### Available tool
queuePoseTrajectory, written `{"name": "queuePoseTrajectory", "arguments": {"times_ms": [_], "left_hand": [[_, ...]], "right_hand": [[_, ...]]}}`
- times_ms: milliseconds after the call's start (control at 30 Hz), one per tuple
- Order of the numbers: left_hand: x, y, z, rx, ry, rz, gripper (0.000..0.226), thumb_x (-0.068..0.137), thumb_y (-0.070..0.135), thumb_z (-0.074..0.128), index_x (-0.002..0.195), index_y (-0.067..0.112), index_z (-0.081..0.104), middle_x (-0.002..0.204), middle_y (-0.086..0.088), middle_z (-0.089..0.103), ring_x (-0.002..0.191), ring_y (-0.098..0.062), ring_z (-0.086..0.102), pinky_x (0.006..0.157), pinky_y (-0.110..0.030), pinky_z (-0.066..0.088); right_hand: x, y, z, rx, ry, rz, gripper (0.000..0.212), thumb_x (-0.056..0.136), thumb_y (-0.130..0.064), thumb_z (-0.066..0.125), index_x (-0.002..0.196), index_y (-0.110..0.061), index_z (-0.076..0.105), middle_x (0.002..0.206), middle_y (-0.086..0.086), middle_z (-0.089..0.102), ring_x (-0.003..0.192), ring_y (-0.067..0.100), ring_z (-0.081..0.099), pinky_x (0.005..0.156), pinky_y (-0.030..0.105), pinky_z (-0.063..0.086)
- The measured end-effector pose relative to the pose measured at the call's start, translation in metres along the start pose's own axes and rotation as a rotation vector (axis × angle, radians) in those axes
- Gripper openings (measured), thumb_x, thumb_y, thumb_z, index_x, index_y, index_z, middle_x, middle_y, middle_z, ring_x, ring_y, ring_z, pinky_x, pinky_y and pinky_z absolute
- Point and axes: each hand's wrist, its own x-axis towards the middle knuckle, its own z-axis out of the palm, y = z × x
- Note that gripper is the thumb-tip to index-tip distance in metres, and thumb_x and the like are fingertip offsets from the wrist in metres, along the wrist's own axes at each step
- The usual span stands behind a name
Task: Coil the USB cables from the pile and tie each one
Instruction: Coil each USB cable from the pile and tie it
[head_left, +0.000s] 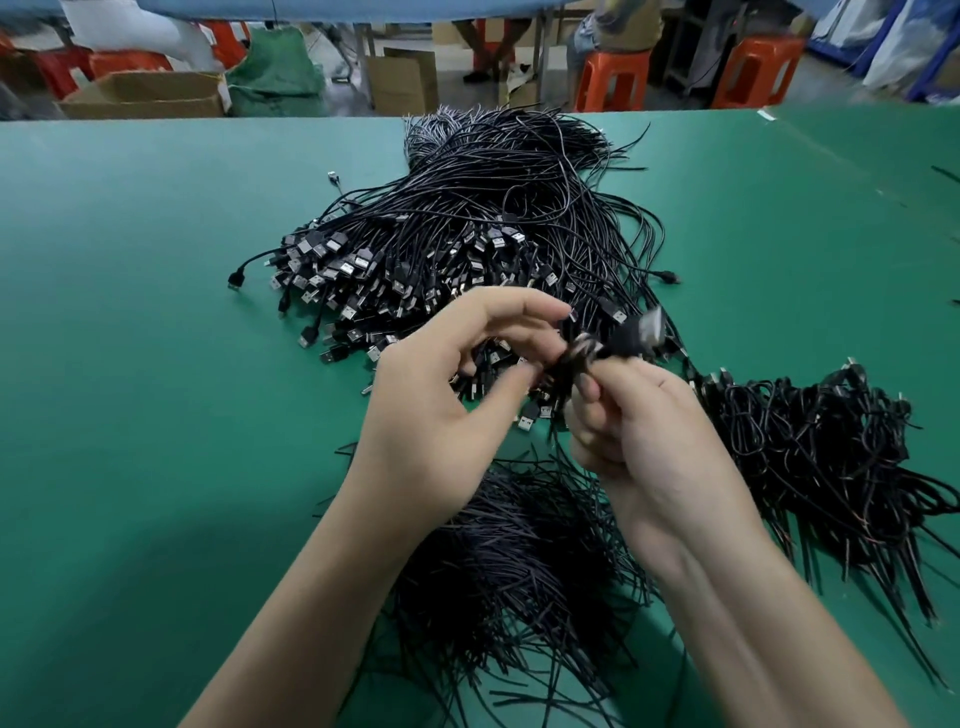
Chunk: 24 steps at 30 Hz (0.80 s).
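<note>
A big pile of loose black USB cables (467, 234) lies on the green table (130, 338), plugs toward me. Above its near edge, both hands meet around one coiled black cable (608, 345) whose USB plug sticks out to the upper right, blurred. My right hand (644, 431) grips the coil from below with curled fingers. My left hand (457, 395) pinches at the coil's left side with fingertips and thumb. A heap of black twist ties (519, 561) lies under my forearms. Coiled, tied cables (821, 447) are heaped to the right.
Beyond the table's far edge stand cardboard boxes (145, 96), a green sack (275, 73) and orange stools (613, 78), with a person seated on one. Bare green surface stretches to the left of the pile.
</note>
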Motion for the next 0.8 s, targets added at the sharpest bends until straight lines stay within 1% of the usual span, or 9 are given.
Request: {"name": "queuePoseTrajectory", "arguments": {"times_ms": [100, 267, 333, 467, 533, 600, 700, 733, 800], "left_hand": [[0.000, -0.002, -0.004, 0.142, -0.030, 0.168, 0.043, 0.089, -0.014, 0.069, 0.117, 0.018, 0.074, 0.096, 0.010, 0.071, 0.101, -0.018, 0.063, 0.089, -0.025, 0.046], [-0.002, -0.001, 0.001, -0.066, -0.088, 0.084, 0.033, 0.092, -0.016, 0.061, 0.100, 0.011, 0.077, 0.107, -0.002, 0.070, 0.107, -0.019, 0.066, 0.088, -0.017, 0.044], [-0.003, -0.002, 0.002, -0.095, -0.099, 0.054, 0.021, 0.095, -0.001, 0.063, 0.098, 0.013, 0.078, 0.108, 0.000, 0.072, 0.111, -0.021, 0.066, 0.089, -0.016, 0.043], [-0.003, -0.001, 0.009, -0.245, -0.029, -0.169, 0.010, 0.088, 0.033, 0.073, 0.083, 0.030, 0.080, 0.098, 0.011, 0.070, 0.084, -0.007, 0.063, 0.070, -0.021, 0.043], [-0.003, -0.003, 0.011, -0.312, 0.000, -0.323, 0.014, 0.080, 0.044, 0.079, 0.080, 0.030, 0.075, 0.089, 0.011, 0.067, 0.069, -0.005, 0.056, 0.060, -0.024, 0.043], [-0.003, -0.008, 0.009, -0.365, -0.055, -0.482, 0.032, 0.075, 0.054, 0.078, 0.084, 0.025, 0.070, 0.077, 0.006, 0.063, 0.061, -0.005, 0.051, 0.056, -0.019, 0.042], [-0.005, -0.013, 0.008, -0.326, -0.252, -0.556, 0.057, 0.080, 0.069, 0.063, 0.087, 0.013, 0.073, 0.075, -0.021, 0.057, 0.064, -0.025, 0.038, 0.060, -0.039, 0.032], [-0.005, -0.013, 0.008, -0.354, -0.257, -0.546, 0.056, 0.085, 0.065, 0.064, 0.089, 0.009, 0.073, 0.076, -0.023, 0.056, 0.066, -0.029, 0.038, 0.061, -0.044, 0.033], [-0.004, -0.011, 0.008, -0.430, -0.186, -0.493, 0.033, 0.092, 0.043, 0.072, 0.096, 0.010, 0.077, 0.082, -0.013, 0.068, 0.072, -0.022, 0.055, 0.067, -0.035, 0.047]], "right_hand": [[0.002, 0.002, 0.001, 0.036, 0.019, 0.066, 0.053, 0.099, -0.011, 0.050, 0.048, -0.023, 0.051, 0.046, -0.010, 0.034, 0.042, 0.007, 0.029, 0.043, 0.019, 0.026], [-0.003, 0.004, 0.000, -0.072, 0.020, -0.043, 0.031, 0.100, -0.028, 0.059, 0.074, -0.020, 0.074, 0.066, -0.002, 0.048, 0.053, 0.004, 0.039, 0.050, 0.019, 0.032], [-0.005, 0.002, -0.001, -0.072, -0.005, -0.091, 0.032, 0.100, -0.029, 0.058, 0.074, -0.020, 0.075, 0.063, -0.003, 0.049, 0.054, 0.004, 0.041, 0.050, 0.016, 0.034], [-0.005, -0.001, 0.001, -0.122, 0.009, -0.190, 0.048, 0.102, -0.028, 0.056, 0.085, 0.017, 0.052, 0.067, 0.009, 0.038, 0.056, 0.014, 0.032, 0.049, 0.020, 0.030], [-0.006, -0.002, 0.004, -0.149, 0.030, -0.269, 0.049, 0.104, -0.024, 0.055, 0.074, 0.012, 0.042, 0.058, 0.003, 0.032, 0.049, 0.007, 0.030, 0.045, 0.015, 0.030], [-0.006, -0.003, 0.005, -0.213, 0.052, -0.332, 0.050, 0.104, -0.024, 0.056, 0.069, 0.005, 0.036, 0.055, 0.000, 0.032, 0.046, 0.007, 0.030, 0.044, 0.022, 0.031], [-0.004, -0.001, 0.002, -0.382, 0.050, -0.408, 0.050, 0.104, -0.032, 0.057, 0.067, -0.002, 0.040, 0.053, -0.002, 0.034, 0.049, 0.012, 0.030, 0.049, 0.029, 0.028], [-0.004, -0.001, 0.001, -0.400, 0.052, -0.412, 0.049, 0.104, -0.033, 0.057, 0.067, -0.004, 0.041, 0.052, -0.004, 0.034, 0.048, 0.012, 0.032, 0.047, 0.027, 0.029], [-0.003, 0.001, 0.001, -0.441, 0.073, -0.417, 0.048, 0.103, -0.036, 0.055, 0.069, -0.004, 0.045, 0.055, -0.003, 0.035, 0.052, 0.015, 0.034, 0.048, 0.031, 0.028]]}}
